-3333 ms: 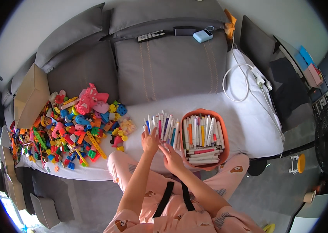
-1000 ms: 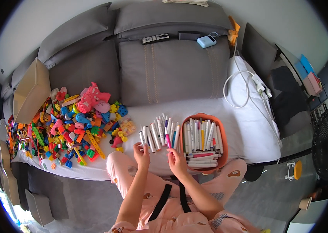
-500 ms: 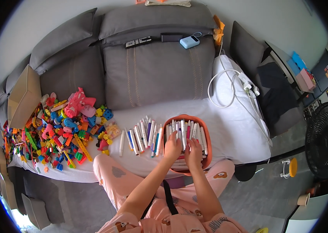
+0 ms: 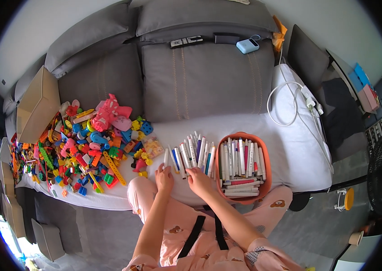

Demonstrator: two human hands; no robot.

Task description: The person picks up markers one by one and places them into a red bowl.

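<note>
A loose row of white markers (image 4: 194, 151) with coloured ends lies on the white sheet in front of me. My left hand (image 4: 164, 178) is at the near end of the leftmost marker (image 4: 166, 157), fingertips slightly apart around or beside it. I cannot tell if they touch it. Beside it, my right hand (image 4: 198, 179) reaches the lower ends of the middle markers, its fingers partly stretched and holding nothing visible. To the right stands an orange-red basket (image 4: 268, 174), packed with upright-lying white markers and several crosswise ones at its near end.
A heap of mixed toys (image 4: 96, 149) spreads at the left, with a beige bin (image 4: 39, 106) tipped behind it. Grey cushions (image 4: 209, 81) line the back, holding a remote (image 4: 186, 41) and a light blue device (image 4: 247, 45). A white cable (image 4: 270, 101) loops at the right.
Both hands have left the basket of markers and moved left to the loose row on the sheet. The view has shifted, so the scene sits further right. The row of markers looks unchanged.
</note>
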